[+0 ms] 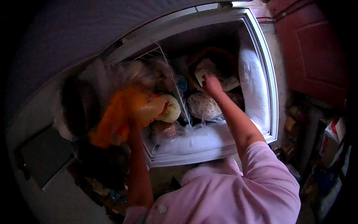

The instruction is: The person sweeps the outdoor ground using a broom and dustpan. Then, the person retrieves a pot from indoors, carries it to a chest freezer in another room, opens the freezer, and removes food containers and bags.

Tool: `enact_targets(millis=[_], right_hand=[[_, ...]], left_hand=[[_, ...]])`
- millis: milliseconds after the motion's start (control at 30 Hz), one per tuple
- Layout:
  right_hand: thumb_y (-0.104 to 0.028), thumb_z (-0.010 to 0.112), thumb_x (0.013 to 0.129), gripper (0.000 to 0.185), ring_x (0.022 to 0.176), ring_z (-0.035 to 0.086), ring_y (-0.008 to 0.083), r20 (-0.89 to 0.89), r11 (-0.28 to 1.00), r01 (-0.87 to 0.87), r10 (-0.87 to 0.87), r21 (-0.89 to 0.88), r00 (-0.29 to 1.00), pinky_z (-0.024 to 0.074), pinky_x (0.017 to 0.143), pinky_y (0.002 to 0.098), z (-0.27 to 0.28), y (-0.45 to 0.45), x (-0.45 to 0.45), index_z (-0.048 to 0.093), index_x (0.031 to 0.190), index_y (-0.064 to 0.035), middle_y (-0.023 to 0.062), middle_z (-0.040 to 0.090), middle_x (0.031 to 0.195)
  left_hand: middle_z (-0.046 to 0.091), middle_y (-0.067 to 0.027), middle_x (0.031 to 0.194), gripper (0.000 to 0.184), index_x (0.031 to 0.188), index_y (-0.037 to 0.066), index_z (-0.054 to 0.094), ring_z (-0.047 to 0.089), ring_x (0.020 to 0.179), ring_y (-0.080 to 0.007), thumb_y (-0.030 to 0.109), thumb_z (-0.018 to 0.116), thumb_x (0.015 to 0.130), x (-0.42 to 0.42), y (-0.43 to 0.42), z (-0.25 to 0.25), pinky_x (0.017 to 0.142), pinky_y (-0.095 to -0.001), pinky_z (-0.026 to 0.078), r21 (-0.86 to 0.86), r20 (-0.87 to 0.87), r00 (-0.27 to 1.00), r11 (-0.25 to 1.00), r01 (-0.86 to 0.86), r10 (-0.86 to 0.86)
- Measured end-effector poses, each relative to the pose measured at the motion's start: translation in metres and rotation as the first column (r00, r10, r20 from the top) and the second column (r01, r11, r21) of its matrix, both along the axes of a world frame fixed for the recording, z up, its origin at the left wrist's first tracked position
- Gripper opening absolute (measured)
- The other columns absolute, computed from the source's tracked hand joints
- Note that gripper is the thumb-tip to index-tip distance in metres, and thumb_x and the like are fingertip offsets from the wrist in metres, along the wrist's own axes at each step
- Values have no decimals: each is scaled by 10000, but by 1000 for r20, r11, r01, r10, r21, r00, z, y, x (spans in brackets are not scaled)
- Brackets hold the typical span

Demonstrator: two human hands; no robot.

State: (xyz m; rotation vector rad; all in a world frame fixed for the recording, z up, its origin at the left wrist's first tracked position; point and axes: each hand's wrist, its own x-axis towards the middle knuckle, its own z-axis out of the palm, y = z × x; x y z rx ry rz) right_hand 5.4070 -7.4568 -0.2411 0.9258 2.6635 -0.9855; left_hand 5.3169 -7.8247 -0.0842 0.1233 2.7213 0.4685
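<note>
A frosted chest freezer stands open before me. My left hand, blurred and partly hidden, holds a crumpled orange plastic bag over the freezer's left side. My right hand reaches deep inside, its fingers closed on the edge of a whitish bag. Below that hand rests a clear plastic bag whose contents I cannot make out. Just right of the orange bag is a pale, rounded bagged item.
A white wire divider splits the freezer, with a blue round item beside it. Thick frost coats the walls. A dark round container is at the left, a red panelled door at the right, and boxes below the door.
</note>
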Motion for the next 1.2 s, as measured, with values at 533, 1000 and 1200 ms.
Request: enact_targets(millis=[533, 1000, 1200], right_hand=[[-178, 550, 786, 266, 931, 613, 345, 607, 974, -199, 221, -103, 764, 504, 759, 455, -165, 67, -16, 646, 1004, -59, 173, 627, 1057], [-185, 524, 801, 243, 889, 632, 344, 560, 985, -171, 163, -37, 812, 515, 740, 445, -90, 86, 14, 672, 946, -60, 164, 648, 1002], [-177, 523, 796, 227, 861, 636, 349, 454, 967, -250, 205, 41, 867, 517, 731, 439, -52, 56, 11, 666, 924, -54, 165, 654, 951]], left_hand=[[624, -107, 824, 451, 1097, 7, 524, 621, 727, -199, 419, 421, 947, 75, 11, -23, 718, -317, 503, 280, 561, 601, 552, -785, 570], [563, -113, 1032, 362, 1163, -24, 504, 588, 828, -178, 269, 449, 957, 110, 11, 31, 810, -337, 506, 396, 670, 647, 562, -727, 364], [570, -99, 1010, 288, 1179, -11, 507, 587, 827, -162, 160, 448, 956, 142, -3, 40, 797, -327, 522, 349, 735, 624, 640, -684, 266]])
